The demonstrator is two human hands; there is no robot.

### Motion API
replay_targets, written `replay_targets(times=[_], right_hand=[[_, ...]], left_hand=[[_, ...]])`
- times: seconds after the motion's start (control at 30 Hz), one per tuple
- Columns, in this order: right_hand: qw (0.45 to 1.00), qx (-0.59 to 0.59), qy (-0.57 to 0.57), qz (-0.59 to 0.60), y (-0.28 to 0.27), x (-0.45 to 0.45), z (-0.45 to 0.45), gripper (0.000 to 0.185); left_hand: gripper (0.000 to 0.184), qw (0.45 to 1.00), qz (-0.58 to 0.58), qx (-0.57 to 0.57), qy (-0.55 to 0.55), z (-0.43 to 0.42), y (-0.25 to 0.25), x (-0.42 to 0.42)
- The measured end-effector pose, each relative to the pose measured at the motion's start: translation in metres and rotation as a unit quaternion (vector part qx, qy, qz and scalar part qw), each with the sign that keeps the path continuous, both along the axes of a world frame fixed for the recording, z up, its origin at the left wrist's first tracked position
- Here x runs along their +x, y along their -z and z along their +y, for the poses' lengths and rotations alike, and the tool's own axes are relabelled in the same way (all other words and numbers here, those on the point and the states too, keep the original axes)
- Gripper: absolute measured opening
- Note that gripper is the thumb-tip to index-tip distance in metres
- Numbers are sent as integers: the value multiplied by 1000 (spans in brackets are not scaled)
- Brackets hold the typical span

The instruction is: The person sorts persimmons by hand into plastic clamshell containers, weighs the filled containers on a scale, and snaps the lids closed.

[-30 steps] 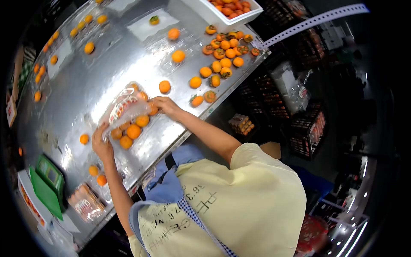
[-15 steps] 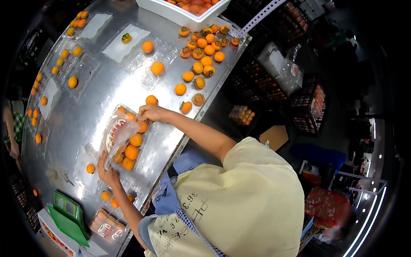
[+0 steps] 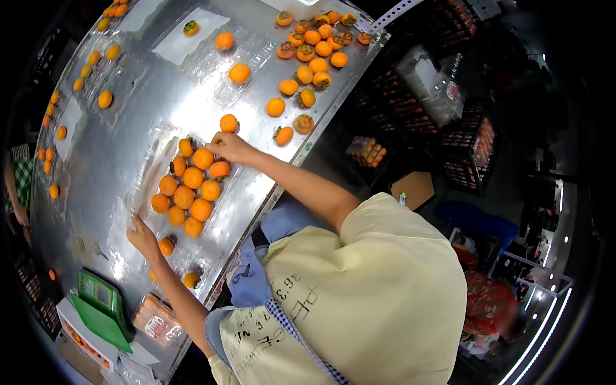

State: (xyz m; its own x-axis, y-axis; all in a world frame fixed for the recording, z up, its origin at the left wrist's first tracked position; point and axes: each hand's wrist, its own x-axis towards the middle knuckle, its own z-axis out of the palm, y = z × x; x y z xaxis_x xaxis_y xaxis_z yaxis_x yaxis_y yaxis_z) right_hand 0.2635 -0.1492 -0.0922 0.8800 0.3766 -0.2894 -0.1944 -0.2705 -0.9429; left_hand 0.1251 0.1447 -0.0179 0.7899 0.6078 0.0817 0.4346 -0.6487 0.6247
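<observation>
A clear plastic clamshell box lies open on the metal table, with several orange persimmons (image 3: 183, 197) packed in rows in its base. Its transparent lid (image 3: 149, 168) is folded back to the left of the fruit. My left hand (image 3: 145, 240) is closed at the lid's lower outer edge, fingertips on the plastic. At the box's upper right corner is my right hand (image 3: 230, 147), its fingers curled together next to a persimmon; what they pinch is hidden. Just above that hand sits a loose persimmon (image 3: 228, 123). Another persimmon (image 3: 166, 246) lies close to my left wrist.
Loose persimmons (image 3: 318, 65) cluster along the table's upper right edge. Open plastic trays (image 3: 224, 93) lie farther up. A green scale (image 3: 101, 308) and a closed fruit box (image 3: 157, 319) stand at lower left. Another person's arm (image 3: 20, 215) shows at far left. Crates (image 3: 471, 154) stand right.
The printed lid that lay across the fruit has swung back to the left, uncovering the persimmons. My left hand moved outward with it; my right hand stays by the box corner. The view shifted slightly.
</observation>
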Motion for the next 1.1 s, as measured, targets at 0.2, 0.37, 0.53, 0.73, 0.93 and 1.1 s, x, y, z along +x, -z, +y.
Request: replay_targets(times=[0.2, 0.37, 0.53, 0.73, 0.93, 1.1], right_hand=[[997, -55, -42, 42, -29, -9, -14, 35], [991, -112, -38, -67, -32, -29, -24, 27], [910, -300, -70, -276, -124, -24, 3, 22], [862, -135, -163, -461, -82, 31, 79, 25], [827, -252, -241, -441, -45, 51, 118, 33], [815, -277, -254, -441, -49, 52, 116, 34]], left_hand=[[53, 977, -13, -210, -37, 34, -11, 52], [65, 963, 61, -242, -97, 26, -29, 93], [72, 956, 105, -233, -145, 37, 0, 112], [77, 968, 103, -161, -160, 43, 35, 128], [58, 963, -144, 159, -163, 14, 0, 124], [35, 974, -66, 175, 124, -16, -2, 95]])
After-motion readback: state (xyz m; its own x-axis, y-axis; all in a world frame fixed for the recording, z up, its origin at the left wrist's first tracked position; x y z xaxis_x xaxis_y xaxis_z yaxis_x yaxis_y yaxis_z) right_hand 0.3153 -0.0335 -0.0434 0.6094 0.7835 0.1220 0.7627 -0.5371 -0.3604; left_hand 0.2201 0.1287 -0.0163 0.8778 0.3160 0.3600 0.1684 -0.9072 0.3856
